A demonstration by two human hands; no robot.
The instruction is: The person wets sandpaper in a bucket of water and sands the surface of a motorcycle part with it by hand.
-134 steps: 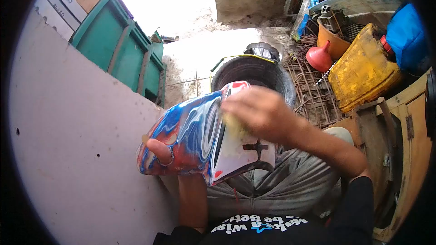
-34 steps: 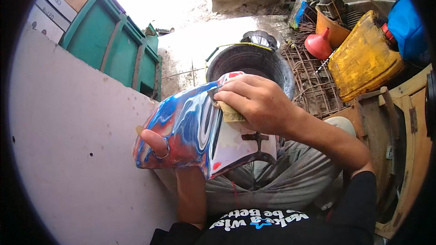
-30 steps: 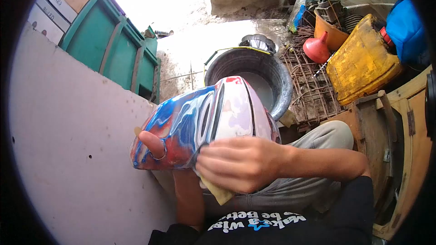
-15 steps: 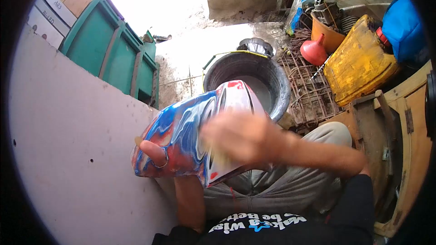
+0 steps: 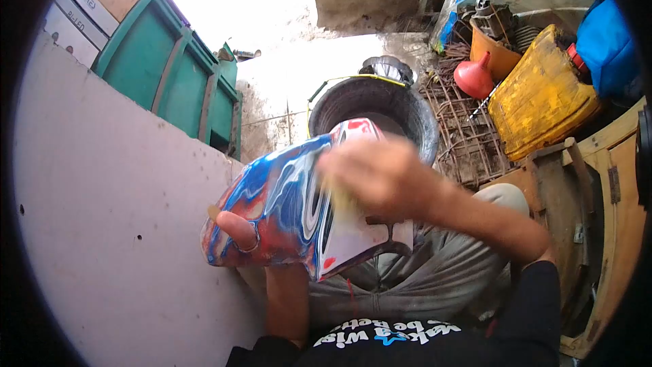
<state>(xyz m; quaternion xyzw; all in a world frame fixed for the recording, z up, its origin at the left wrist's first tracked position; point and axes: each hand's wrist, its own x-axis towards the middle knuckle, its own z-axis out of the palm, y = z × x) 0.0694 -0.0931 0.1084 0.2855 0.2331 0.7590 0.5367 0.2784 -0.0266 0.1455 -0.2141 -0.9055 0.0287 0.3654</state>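
A motorcycle fairing panel (image 5: 282,187), its blue, red and white paint worn into swirling layers, lies tilted above my lap. My left hand (image 5: 238,231) supports it from underneath, and the thumb pokes out through a hole near its left end. Across the pale right part of the panel, my right hand (image 5: 377,173) is blurred by motion. Its fingers are closed and pressed to the surface over a yellowish piece (image 5: 345,204), which looks like sandpaper; the blur hides its details. Most of the left fingers are behind the panel.
Just beyond the panel stands a black bucket (image 5: 339,103) with a yellow handle. A pale board (image 5: 122,183) borders my left side, with a green cabinet (image 5: 139,51) behind it. Rusty wire mesh (image 5: 468,139), a red funnel (image 5: 473,78) and a yellow jerrycan (image 5: 543,95) sit at right.
My right hand has shifted slightly right and up over the panel, uncovering a notched lower edge. The panel is still in my left hand, and the whole view has shifted a little.
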